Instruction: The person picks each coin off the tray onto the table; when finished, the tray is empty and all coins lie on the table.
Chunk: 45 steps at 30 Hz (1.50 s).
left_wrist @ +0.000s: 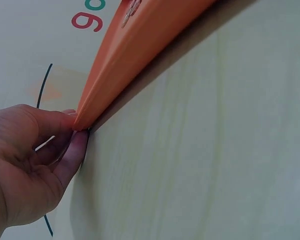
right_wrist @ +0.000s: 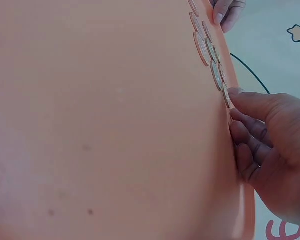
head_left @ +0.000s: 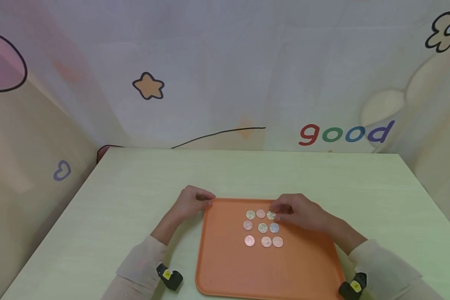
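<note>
My left hand (head_left: 190,201) pinches the far left corner of an orange tray (head_left: 225,271) between thumb and fingers. In the left wrist view, the thumb and fingertips meet on the tray's rim (left_wrist: 97,95). Several round coins (head_left: 262,228) lie flat in three loose rows on the tray, some silvery and some pinkish. Over the tray's far part, my right hand (head_left: 301,211) has thumb and forefinger at the edges of the far right coin (head_left: 271,215), pinching it low against the tray. Its other fingers curl beside the tray surface in the right wrist view.
The tray lies on a pale wooden table (head_left: 135,179), its near edge close to the bottom of the head view. A printed cloth backdrop (head_left: 217,75) stands behind and at the sides. Black wrist cameras (head_left: 169,276) sit on both forearms.
</note>
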Tool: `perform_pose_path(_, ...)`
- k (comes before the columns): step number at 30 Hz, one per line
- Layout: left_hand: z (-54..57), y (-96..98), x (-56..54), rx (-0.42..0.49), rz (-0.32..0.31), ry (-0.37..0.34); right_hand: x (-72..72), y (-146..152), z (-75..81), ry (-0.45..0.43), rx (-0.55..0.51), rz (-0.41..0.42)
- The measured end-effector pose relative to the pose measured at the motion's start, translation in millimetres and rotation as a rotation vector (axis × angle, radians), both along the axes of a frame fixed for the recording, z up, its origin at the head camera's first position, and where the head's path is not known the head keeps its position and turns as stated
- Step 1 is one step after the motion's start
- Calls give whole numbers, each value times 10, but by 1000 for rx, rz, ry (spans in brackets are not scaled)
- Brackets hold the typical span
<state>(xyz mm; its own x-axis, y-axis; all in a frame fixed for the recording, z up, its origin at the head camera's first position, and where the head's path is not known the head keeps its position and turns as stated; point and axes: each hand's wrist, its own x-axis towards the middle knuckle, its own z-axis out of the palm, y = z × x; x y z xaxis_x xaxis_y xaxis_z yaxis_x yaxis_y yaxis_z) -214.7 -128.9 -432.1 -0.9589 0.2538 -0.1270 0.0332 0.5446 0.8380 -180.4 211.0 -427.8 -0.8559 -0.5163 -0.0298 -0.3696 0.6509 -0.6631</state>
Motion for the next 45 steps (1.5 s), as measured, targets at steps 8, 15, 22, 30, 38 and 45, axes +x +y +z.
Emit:
perform_pose_path(8, -4, 9, 14, 0, 15, -16, -14, -6, -25, 25, -13, 26)
perform_pose_path(15, -9, 22, 12, -7, 19, 2, -13, -41, -22, 59, 24, 29)
perform_pose_path(22, 13, 34, 28, -6, 20, 5, 5, -69, -11, 60, 79, -20)
perform_pose_path(30, -3, 35, 14, -16, 32, 9, 23, -119, 11, 81, 146, -36)
perform_pose_path(38, 0, 39, 21, -15, 43, 2, 38, -134, 16, 86, 177, -36)
perform_pose_path(45, -14, 39, 6, -27, 44, 1, 32, -128, 15, 64, 169, -40)
